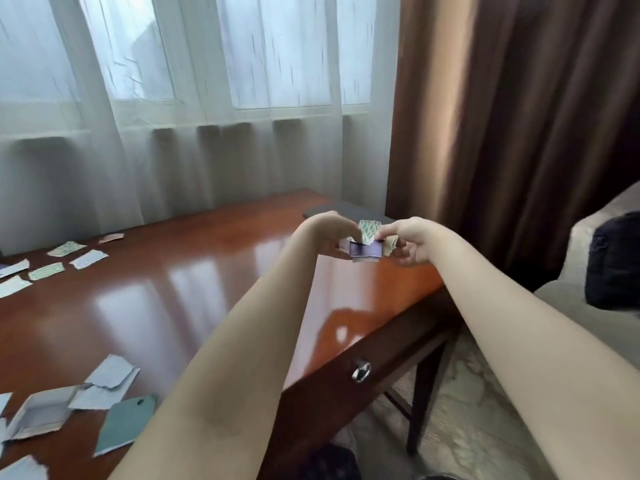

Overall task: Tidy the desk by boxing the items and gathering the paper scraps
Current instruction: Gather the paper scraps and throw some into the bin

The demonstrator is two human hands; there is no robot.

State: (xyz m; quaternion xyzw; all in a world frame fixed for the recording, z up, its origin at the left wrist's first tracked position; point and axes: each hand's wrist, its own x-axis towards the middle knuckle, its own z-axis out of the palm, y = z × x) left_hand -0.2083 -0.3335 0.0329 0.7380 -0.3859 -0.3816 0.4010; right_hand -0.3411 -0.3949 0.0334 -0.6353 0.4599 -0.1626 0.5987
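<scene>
Both arms reach over the right end of the glossy brown desk (180, 292). My left hand (325, 233) and my right hand (414, 242) together hold a small stack of paper scraps (367, 245), purple and leaf-patterned, just above the desk top. Loose scraps (52, 263) lie at the far left. More torn pieces (107, 379), a teal tag (124, 424) and a small open white box (38, 415) lie near the front left edge.
A dark flat item (343, 207) lies on the desk behind my hands. White sheer curtains (207, 133) hang behind the desk, brown drapes (502, 133) to the right. A grey chair (595, 292) with a dark bag (616, 261) stands right of the desk. A drawer pull (361, 371) shows below.
</scene>
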